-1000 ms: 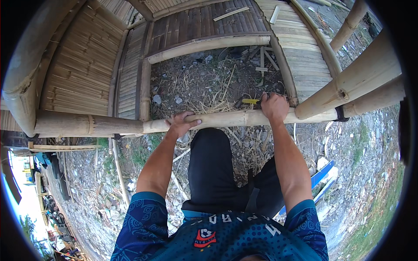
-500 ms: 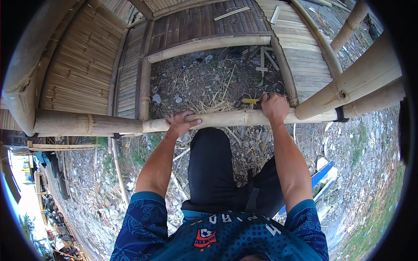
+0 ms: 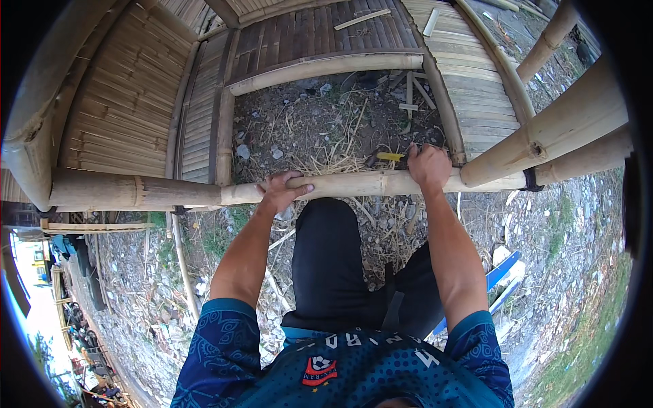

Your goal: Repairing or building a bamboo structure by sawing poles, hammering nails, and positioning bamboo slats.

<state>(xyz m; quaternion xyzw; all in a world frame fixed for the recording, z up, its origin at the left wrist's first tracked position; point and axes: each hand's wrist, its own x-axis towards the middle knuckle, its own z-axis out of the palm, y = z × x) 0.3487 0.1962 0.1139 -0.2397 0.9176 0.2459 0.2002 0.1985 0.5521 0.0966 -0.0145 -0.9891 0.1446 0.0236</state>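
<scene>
A pale bamboo pole (image 3: 347,185) runs crosswise in front of me, above my bent knee. My left hand (image 3: 284,191) is wrapped over it left of the middle, thumb along the near side. Farther right, my right wrist crosses the same pole. Just past it, my right hand (image 3: 430,165) is closed in a fist. From the thumb side of that fist a yellow-handled tool (image 3: 390,157) points left, with a dark end that looks like a hammer head. The fingers hide the rest of its handle, and its exact kind is unclear.
Slatted bamboo platforms (image 3: 469,88) border an opening over bare ground with straw and stones. Thick bamboo posts (image 3: 544,146) slant in at the right, and a slatted bamboo panel (image 3: 132,102) stands left. Offcut strips (image 3: 410,95) lie in the opening; a blue object (image 3: 502,270) lies right of me.
The view has shifted very slightly. Both hands keep their places at the pole, and the yellow-handled tool stays beside my right fist.
</scene>
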